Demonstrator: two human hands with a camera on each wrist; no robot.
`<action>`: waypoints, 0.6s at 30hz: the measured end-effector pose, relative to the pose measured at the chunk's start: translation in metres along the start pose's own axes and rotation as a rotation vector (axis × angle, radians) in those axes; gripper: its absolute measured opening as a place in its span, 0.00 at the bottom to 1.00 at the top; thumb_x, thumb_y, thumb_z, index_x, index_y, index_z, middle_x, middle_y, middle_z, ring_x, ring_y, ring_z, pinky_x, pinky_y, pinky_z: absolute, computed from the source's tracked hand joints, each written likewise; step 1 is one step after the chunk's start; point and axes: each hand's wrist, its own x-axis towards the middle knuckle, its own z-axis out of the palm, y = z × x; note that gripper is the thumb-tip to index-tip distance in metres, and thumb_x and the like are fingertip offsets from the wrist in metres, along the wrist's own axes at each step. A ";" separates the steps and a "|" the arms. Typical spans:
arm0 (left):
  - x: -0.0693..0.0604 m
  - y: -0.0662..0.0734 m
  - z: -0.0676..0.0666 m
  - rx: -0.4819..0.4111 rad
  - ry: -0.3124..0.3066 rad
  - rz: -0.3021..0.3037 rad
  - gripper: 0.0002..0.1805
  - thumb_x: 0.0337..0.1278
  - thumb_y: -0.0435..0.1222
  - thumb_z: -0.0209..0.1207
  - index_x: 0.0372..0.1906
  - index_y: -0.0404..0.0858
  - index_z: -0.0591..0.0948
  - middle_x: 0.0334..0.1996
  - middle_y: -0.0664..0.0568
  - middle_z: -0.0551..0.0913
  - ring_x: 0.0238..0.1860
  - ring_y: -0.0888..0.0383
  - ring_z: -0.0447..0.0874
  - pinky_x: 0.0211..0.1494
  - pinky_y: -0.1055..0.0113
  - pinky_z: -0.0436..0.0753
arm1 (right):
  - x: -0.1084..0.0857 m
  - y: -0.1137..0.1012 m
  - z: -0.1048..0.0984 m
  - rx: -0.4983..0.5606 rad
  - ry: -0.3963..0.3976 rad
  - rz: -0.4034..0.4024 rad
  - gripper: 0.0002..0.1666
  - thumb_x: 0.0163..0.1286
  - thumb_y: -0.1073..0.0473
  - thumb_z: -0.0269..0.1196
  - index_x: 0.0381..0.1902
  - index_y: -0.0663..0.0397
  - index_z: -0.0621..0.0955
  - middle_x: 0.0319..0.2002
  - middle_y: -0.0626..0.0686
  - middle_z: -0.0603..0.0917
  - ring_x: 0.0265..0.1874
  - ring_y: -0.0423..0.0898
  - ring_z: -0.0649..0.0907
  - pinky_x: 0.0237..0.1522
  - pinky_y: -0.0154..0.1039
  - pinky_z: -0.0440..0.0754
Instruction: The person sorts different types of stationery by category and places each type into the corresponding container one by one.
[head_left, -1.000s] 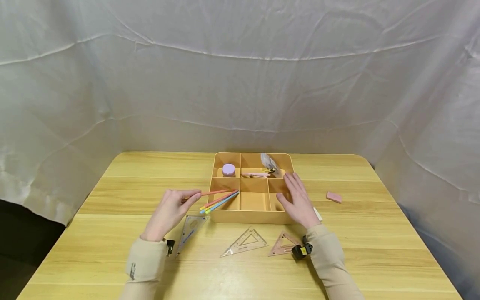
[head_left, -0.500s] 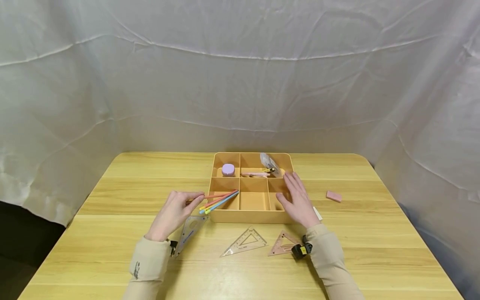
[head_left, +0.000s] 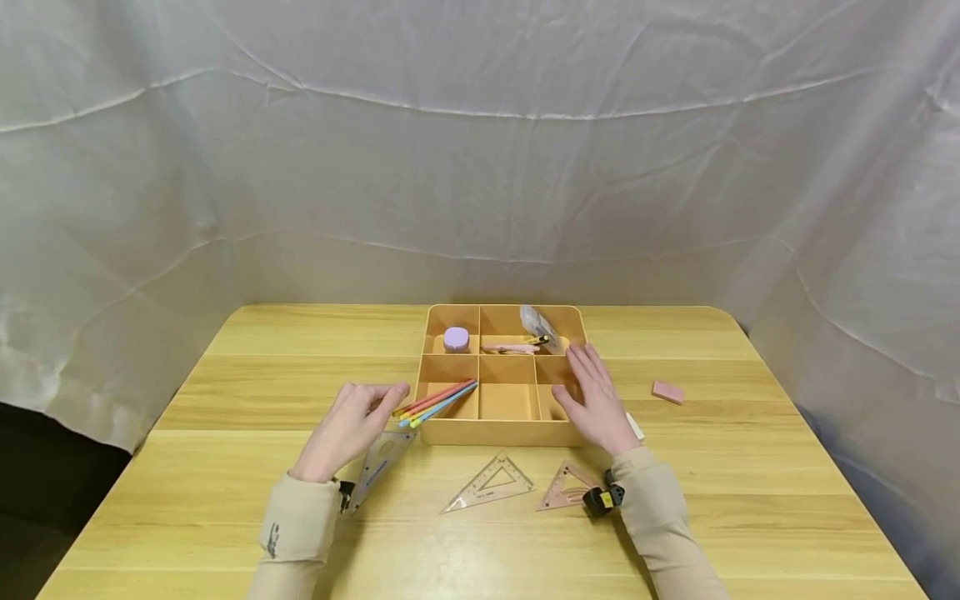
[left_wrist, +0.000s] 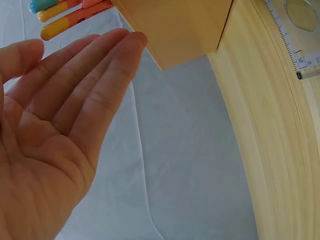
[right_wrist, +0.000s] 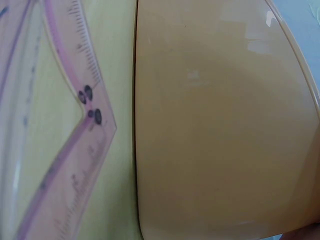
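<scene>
Several coloured pencils with yellow and blue ends lean in the front left compartment of the orange tray, sticking out over its left wall. My left hand is beside their ends and holds nothing. In the left wrist view, its fingers are extended, apart from the nearest pencil. My right hand rests on the tray's right side with fingers spread. The right wrist view shows the tray wall and a pink set square, with barely any of the hand.
A clear set square lies before the tray; another transparent one lies by the left wrist. A pink eraser is at right, and a white piece by the right hand. Behind are a purple box and a plastic-wrapped item.
My left hand moved right with a red pencil, then let it go; the pencil now lies with the others in the tray. The right hand has stayed in place.
</scene>
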 end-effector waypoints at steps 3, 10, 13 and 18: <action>-0.001 0.001 0.000 0.003 -0.001 -0.001 0.28 0.80 0.48 0.43 0.18 0.44 0.70 0.13 0.60 0.61 0.17 0.65 0.56 0.25 0.70 0.65 | 0.000 0.000 0.000 -0.001 -0.001 -0.001 0.41 0.74 0.52 0.56 0.76 0.69 0.59 0.79 0.64 0.57 0.81 0.63 0.50 0.80 0.61 0.49; 0.000 -0.008 -0.001 -0.128 -0.055 -0.023 0.28 0.83 0.46 0.37 0.65 0.31 0.77 0.64 0.38 0.80 0.60 0.40 0.81 0.70 0.42 0.74 | -0.001 0.000 -0.001 0.003 -0.010 0.007 0.41 0.74 0.51 0.56 0.76 0.68 0.59 0.79 0.64 0.57 0.80 0.63 0.50 0.79 0.63 0.49; 0.003 -0.017 -0.001 -0.207 -0.056 -0.031 0.24 0.82 0.40 0.41 0.65 0.29 0.76 0.64 0.34 0.79 0.56 0.38 0.82 0.67 0.42 0.77 | 0.000 0.000 -0.001 0.009 -0.013 0.010 0.42 0.74 0.51 0.56 0.76 0.68 0.59 0.79 0.65 0.57 0.80 0.63 0.50 0.79 0.64 0.49; 0.006 -0.033 0.004 -0.316 -0.101 -0.072 0.23 0.78 0.39 0.48 0.69 0.31 0.73 0.67 0.34 0.76 0.64 0.36 0.78 0.66 0.43 0.78 | 0.000 0.001 -0.001 0.015 -0.029 0.014 0.42 0.74 0.51 0.56 0.77 0.68 0.58 0.79 0.65 0.56 0.81 0.63 0.48 0.79 0.65 0.48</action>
